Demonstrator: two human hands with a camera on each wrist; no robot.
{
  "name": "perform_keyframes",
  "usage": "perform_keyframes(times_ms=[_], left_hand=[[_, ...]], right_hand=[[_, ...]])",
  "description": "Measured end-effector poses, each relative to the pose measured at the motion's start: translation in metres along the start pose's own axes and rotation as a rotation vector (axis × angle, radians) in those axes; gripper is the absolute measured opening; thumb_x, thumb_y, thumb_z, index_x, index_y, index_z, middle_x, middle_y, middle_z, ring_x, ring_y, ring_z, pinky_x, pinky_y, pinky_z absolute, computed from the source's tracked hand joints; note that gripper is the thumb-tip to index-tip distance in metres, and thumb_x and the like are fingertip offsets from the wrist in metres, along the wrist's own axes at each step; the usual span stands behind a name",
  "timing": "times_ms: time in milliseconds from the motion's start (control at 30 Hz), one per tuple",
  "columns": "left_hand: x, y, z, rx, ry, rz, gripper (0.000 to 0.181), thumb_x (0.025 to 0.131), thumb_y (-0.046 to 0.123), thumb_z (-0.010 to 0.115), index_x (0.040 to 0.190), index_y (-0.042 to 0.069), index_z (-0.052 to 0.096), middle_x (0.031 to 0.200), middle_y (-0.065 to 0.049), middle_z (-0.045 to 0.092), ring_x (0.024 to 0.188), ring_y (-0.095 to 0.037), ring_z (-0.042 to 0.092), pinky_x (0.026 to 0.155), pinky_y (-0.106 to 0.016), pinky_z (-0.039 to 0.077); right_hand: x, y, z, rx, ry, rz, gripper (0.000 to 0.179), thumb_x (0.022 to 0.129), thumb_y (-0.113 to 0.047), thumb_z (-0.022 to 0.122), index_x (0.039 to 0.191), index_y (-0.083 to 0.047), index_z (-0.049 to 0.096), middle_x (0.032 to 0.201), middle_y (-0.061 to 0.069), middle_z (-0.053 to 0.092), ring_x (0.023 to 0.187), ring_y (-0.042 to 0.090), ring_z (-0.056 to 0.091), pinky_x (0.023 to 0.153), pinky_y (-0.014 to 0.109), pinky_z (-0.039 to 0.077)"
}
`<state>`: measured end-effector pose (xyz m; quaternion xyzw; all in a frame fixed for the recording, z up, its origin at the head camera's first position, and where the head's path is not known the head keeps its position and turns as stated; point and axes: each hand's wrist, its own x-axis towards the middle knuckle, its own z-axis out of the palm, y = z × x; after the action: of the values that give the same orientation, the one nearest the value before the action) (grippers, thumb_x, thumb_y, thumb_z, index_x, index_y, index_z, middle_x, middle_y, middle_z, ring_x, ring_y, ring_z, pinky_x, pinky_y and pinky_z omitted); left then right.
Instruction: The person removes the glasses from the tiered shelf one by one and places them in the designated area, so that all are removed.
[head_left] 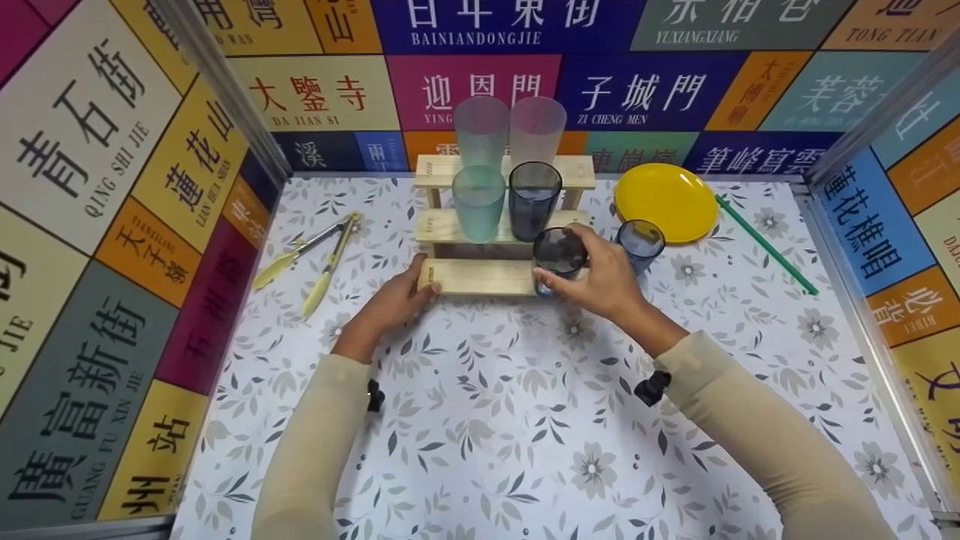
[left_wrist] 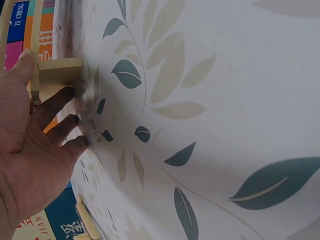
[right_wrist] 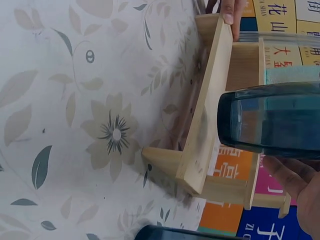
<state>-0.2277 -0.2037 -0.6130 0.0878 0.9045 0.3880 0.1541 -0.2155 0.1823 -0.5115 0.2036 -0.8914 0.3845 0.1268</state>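
Trainee: Are both hands engaged?

Supervisor: Yes. The left hand [head_left: 396, 300] pinches the left end of the lowest step of the pale wooden three-step rack [head_left: 484, 277]. The right hand [head_left: 609, 276] grips a smoky, translucent, tapered tumbler [head_left: 560, 253], thumb and fingers on opposite sides.

Trainee: Where is that tumbler?

Supervisor: At the right end of the lowest step, mouth up. Whether its base touches the wood, I cannot tell.

Trainee: How should it be seated?

Supervisor: In my judgement:
1. Brace the rack with the left hand against sliding on the white, leaf-patterned bench [head_left: 487, 435].
2. Lower vertically; centre the base on the narrow step.
3. Avoid knocking the dark grey translucent tumbler [head_left: 535, 206] on the middle step, or the blue-grey translucent tumbler [head_left: 640, 247] beside the right hand.
4. Release only once the base sits flat.
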Motion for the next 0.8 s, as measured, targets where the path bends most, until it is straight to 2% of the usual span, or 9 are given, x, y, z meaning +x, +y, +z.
perform_keyframes(times_ms=[267,600,800], left_hand=[[-0.001,0.001,-0.002,0.016,-0.01,-0.024,0.09,0.113,0.061,0.052,0.18,0.018,0.009,0.176,-0.024,0.04,0.16,-0.046,0.044,0.133,-0.059,0.034],[-0.002,0.003,-0.003,0.022,0.01,0.002,0.089,0.114,0.06,0.052,0.18,0.018,0.011,0.173,-0.026,0.044,0.156,-0.048,0.049,0.132,-0.06,0.037],[-0.002,0.002,-0.001,0.009,0.002,-0.022,0.09,0.113,0.061,0.052,0.18,0.02,0.009,0.175,-0.025,0.042,0.158,-0.047,0.047,0.133,-0.06,0.035]], right_hand=[[-0.003,0.013,-0.011,0.038,0.0,-0.002,0.083,0.082,-0.041,0.1,0.148,-0.004,0.064,0.122,0.019,0.08,0.104,0.039,0.08,0.086,0.055,0.065],[-0.01,0.024,-0.032,0.025,-0.038,0.041,0.084,0.083,-0.04,0.1,0.151,-0.008,0.063,0.132,0.018,0.077,0.117,0.038,0.075,0.099,0.057,0.061],[-0.018,0.03,-0.044,-0.006,-0.062,0.077,0.085,0.082,-0.038,0.1,0.15,-0.004,0.062,0.135,0.02,0.075,0.12,0.041,0.072,0.103,0.059,0.058]])
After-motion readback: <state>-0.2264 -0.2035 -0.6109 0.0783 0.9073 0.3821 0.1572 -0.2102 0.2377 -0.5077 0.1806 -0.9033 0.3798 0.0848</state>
